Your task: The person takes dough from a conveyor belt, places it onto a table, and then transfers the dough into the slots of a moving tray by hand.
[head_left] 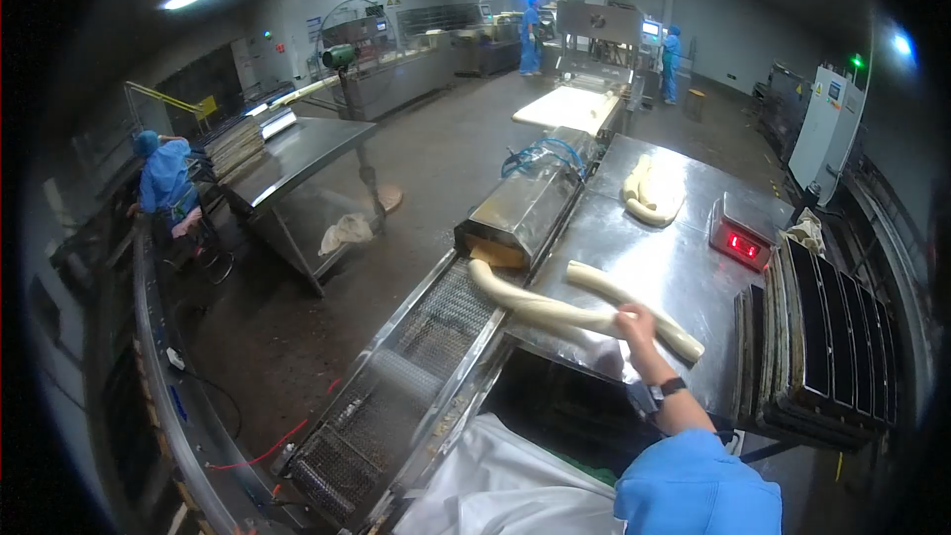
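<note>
My right hand (636, 322), reaching in from the lower right with a dark band at the wrist, is closed around the near end of a long pale dough rope (540, 309). The far end of that rope lies at the mouth of a metal-hooded conveyor, over the mesh belt (441, 322). Beside it, a second dough rope (619, 289) rests on the steel table (584, 223), partly behind my hand. Farther back on the same table is a folded piece of dough (646, 193). My left hand is out of view.
A scale (741, 234) with red digits stands at the table's right, behind stacked dark trays (817, 327). The metal hood (535, 198) covers the conveyor ahead. Another steel table (307, 154) stands left, near a person in blue (166, 178). Two more people work at the back.
</note>
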The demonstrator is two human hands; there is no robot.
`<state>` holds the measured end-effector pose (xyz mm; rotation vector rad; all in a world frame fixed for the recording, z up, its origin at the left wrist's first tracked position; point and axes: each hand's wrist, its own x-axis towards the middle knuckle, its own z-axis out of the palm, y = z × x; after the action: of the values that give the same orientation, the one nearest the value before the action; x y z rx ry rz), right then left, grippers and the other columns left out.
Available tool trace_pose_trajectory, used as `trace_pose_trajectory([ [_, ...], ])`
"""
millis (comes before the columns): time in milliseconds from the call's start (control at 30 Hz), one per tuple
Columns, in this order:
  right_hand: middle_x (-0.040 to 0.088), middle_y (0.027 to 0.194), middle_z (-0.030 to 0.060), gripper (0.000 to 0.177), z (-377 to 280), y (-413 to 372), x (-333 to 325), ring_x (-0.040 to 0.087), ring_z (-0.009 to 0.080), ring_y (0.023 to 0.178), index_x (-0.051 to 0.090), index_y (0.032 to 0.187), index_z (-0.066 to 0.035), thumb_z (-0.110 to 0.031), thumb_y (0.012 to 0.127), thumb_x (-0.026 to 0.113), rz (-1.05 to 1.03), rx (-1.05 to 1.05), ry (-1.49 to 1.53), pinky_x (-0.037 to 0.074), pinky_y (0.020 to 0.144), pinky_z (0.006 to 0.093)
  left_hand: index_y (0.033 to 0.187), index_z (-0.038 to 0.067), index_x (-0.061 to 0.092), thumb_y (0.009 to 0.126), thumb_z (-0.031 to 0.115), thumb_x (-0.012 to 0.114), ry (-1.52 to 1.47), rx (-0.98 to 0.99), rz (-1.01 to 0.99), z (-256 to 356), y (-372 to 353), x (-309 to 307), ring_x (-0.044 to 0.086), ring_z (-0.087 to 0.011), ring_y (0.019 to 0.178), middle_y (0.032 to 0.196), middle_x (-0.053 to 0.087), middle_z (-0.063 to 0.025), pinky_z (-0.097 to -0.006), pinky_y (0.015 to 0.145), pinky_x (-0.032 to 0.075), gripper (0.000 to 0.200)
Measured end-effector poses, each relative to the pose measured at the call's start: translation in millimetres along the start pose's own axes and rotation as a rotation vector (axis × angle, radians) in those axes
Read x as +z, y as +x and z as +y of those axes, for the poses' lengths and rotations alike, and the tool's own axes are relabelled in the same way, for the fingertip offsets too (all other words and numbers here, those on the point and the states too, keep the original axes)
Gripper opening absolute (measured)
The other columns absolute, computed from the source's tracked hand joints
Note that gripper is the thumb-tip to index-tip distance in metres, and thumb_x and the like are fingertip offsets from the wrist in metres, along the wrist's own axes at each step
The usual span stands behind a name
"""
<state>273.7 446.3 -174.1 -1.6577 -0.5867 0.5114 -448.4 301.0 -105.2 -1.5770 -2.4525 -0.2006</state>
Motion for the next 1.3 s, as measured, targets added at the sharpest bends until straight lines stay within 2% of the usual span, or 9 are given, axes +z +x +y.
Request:
trace_pose_trajectory([
  [133,0.065,0.095,0.0183,0.036,32.9,-1.1,-90.0,0.062,0.0366,0.09,0.065,0.1,-0.002,-0.026,0.074,0.067,0.178,-0.285,-0.716,0.048,0.086,0.0422,0.125,0.008,0.063,0.091,0.015,0.052,0.008,0.028,0.028,-5.3,-1.1,6.1,0.057,-0.0394,0.107,0.116,0.061,-0.0245,-0.0464,0.094,0.045,0.037],
  [200,0.062,0.108,0.0203,0.06,36.0,-7.0,-109.7,0.059,0.0396,0.098,0.057,0.121,-0.004,-0.039,0.074,0.07,0.417,-0.804,-1.252,0.047,0.088,0.0479,0.126,0.009,0.063,0.091,0.015,0.052,0.007,-0.005,0.009,-4.6,-1.8,4.7,0.057,-0.0394,0.107,0.117,0.061,-0.0243,-0.0464,0.094,0.045,0.037],
  [233,0.062,0.108,0.0203,0.06,34.3,-7.0,-112.0,0.059,0.0396,0.098,0.057,0.121,-0.004,-0.039,0.074,0.07,0.409,-0.811,-1.254,0.047,0.088,0.0479,0.126,0.009,0.063,0.091,0.015,0.053,0.004,-0.004,0.01,-4.1,-2.2,4.6,0.058,-0.0397,0.106,0.117,0.061,-0.0242,-0.0464,0.094,0.045,0.037],
  [300,0.057,0.119,0.0232,0.078,28.3,-7.9,-117.0,0.055,0.0403,0.11,0.044,0.135,-0.006,-0.047,0.074,0.071,0.096,-0.27,-1.299,0.045,0.092,0.0503,0.126,0.009,0.063,0.091,0.016,0.053,-0.002,-0.01,0.003,-8.9,-2.5,12.2,0.058,-0.0399,0.106,0.117,0.061,-0.0242,-0.0464,0.094,0.045,0.037],
  [400,0.057,0.116,0.0246,0.078,-5.3,-13.4,-98.7,0.052,0.0406,0.113,0.043,0.134,-0.005,-0.045,0.073,0.07,0.008,-0.091,-1.293,0.044,0.093,0.0485,0.128,0.009,0.062,0.09,0.016,0.054,-0.012,-0.019,-0.017,-15.5,-0.3,21.2,0.058,-0.0397,0.108,0.119,0.06,-0.0237,-0.0463,0.094,0.045,0.039],
  [733,0.057,0.109,0.0239,0.069,18.9,-3.0,-96.7,0.056,0.0391,0.103,0.053,0.125,-0.002,-0.042,0.071,0.069,-0.308,-0.526,-1.105,0.047,0.088,0.0483,0.128,0.008,0.061,0.088,0.015,0.056,0.012,0.021,0.013,-17.5,2.9,21.1,0.055,-0.041,0.111,0.122,0.058,-0.0247,-0.0479,0.097,0.043,0.041],
  [933,0.059,0.111,0.0233,0.067,-4.8,3.3,-65.5,0.057,0.0379,0.104,0.053,0.126,-0.001,-0.045,0.078,0.067,-0.037,-0.075,-1.092,0.048,0.088,0.048,0.122,0.001,0.061,0.083,0.006,0.057,-0.011,-0.018,0.027,-6.4,4.4,17.3,0.047,-0.0387,0.122,0.132,0.05,-0.0236,-0.0452,0.105,0.038,0.039],
  [1133,0.045,0.136,0.0305,0.089,14.6,-24.5,-72.1,0.05,0.0445,0.119,0.03,0.151,-0.018,-0.028,0.073,0.073,-0.313,-0.43,-1.196,0.042,0.103,0.0477,0.109,-0.005,0.064,0.073,0.0,0.061,-0.205,-0.066,0.108,-26.6,2.6,47.1,0.042,-0.0381,0.131,0.141,0.047,-0.0222,-0.0433,0.111,0.034,0.037],
  [1300,0.042,0.136,0.0269,0.088,23.4,-47.6,-73.0,0.053,0.0411,0.111,0.041,0.144,-0.011,-0.016,0.064,0.077,-0.387,-0.503,-1.334,0.045,0.097,0.0446,0.104,-0.004,0.067,0.072,0.002,0.06,-0.196,-0.058,0.155,-32.4,6.0,57.1,0.045,-0.0369,0.128,0.138,0.049,-0.021,-0.0425,0.107,0.039,0.033],
])
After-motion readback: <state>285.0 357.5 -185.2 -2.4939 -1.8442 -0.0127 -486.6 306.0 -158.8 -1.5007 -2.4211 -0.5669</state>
